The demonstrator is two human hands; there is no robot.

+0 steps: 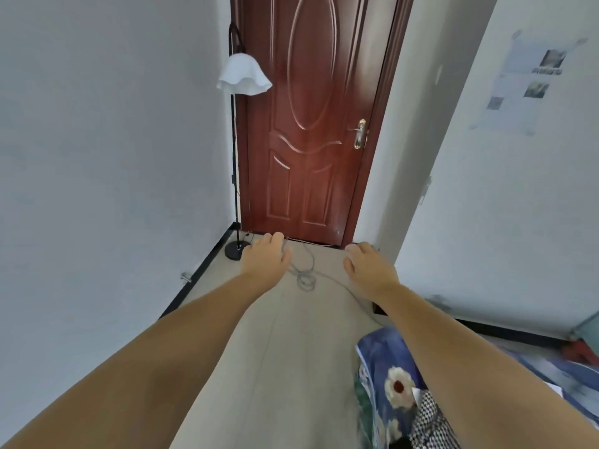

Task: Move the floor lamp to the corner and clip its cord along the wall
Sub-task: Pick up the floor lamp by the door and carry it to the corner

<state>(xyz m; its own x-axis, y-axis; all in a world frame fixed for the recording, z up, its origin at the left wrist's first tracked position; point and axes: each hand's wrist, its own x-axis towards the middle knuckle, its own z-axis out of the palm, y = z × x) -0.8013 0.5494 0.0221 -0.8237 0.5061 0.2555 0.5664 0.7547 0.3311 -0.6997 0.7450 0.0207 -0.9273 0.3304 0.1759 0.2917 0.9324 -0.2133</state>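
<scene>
Black-stemmed floor lamp (234,176) stands in the corner beside the door (311,124); its glass-like shade (243,74) looks fragile, so grip the stem. Limp grey cord (304,277) lies looped on the floor. Left hand (265,254) and right hand (368,264) hover spread, apparently empty.

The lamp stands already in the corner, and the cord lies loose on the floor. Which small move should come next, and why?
Probably the left hand should pick up the loose cord. The floor lamp already stands in the corner by the door, both hands look empty, and the cord lies coiled on the floor, not along the wall.
</scene>
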